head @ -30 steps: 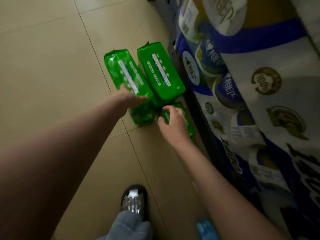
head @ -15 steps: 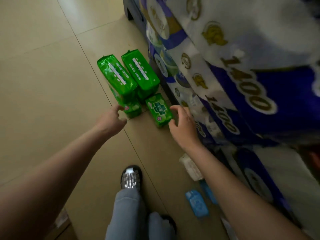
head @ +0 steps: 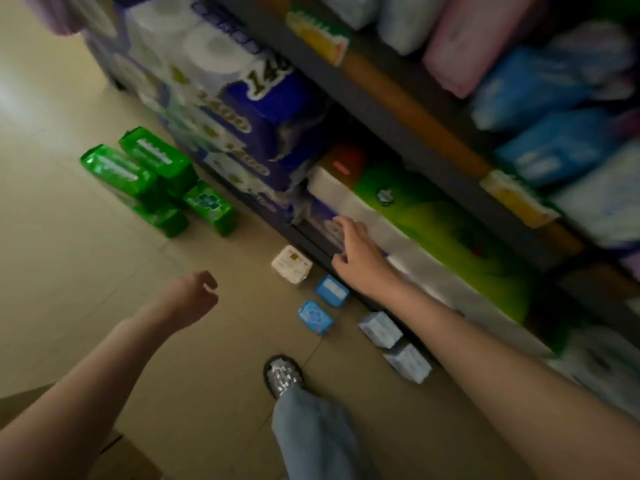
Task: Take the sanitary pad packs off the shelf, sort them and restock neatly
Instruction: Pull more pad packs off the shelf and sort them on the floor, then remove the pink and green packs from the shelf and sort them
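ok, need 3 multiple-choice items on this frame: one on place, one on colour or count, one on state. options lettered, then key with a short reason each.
1. Where do the green packs stand?
A. on the floor by the toilet roll bales
B. on the top shelf
C. in the left hand

2. What colour are the two small packs nearest the shoe?
A. red
B. blue
C. black

3. What does the right hand hold?
A. a green pack
B. the white pack
C. nothing

Key: 1 A, they rest on the floor tiles. 2 B, both wrappers are blue. 3 C, its fingers are spread, with no pack in them.
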### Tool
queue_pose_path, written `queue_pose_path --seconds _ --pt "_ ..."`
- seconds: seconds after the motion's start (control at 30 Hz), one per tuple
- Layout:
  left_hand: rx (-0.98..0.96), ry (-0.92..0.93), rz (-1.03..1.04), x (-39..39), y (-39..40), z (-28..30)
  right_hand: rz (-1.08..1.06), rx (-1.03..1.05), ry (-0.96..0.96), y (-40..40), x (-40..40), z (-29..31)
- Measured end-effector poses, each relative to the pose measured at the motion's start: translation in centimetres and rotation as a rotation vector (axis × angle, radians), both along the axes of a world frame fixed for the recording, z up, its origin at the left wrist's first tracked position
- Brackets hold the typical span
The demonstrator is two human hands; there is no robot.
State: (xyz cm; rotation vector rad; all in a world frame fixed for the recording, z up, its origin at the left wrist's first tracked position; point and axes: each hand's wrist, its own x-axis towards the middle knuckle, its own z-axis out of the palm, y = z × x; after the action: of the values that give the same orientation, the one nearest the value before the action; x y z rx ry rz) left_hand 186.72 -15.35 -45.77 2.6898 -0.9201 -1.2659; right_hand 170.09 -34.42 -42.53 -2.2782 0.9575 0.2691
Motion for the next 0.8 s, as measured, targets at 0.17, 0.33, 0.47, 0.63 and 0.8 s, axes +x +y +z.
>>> queue_pose_path --seconds 0.17,0.33,0.47,0.63,0.8 --pt "-0.111 0.052 -0.156 -12.9 -1.8 3.2 -0.014 -0.122 -0.012 2.0 -12.3 5.0" --pt "-0.283 0.048 -0.455 -24.3 -5.2 8.3 -0.015 -0.288 0.056 1.1 -25.2 11.8" --pt "-0.398 0.025 -0.528 -31.3 -8.2 11.7 -0.213 -0.542 0.055 -1.6 -36.3 16.5" --pt "-0.511 0.035 -0.536 -39.8 -11.3 13.6 -0.506 -0.783 0.285 -5.6 -51.2 18.9" --pt "-0.71 -0.013 -0.645 -50.9 -14.7 15.3 -0.674 -0.942 0.366 -11.0 -65.1 18.6"
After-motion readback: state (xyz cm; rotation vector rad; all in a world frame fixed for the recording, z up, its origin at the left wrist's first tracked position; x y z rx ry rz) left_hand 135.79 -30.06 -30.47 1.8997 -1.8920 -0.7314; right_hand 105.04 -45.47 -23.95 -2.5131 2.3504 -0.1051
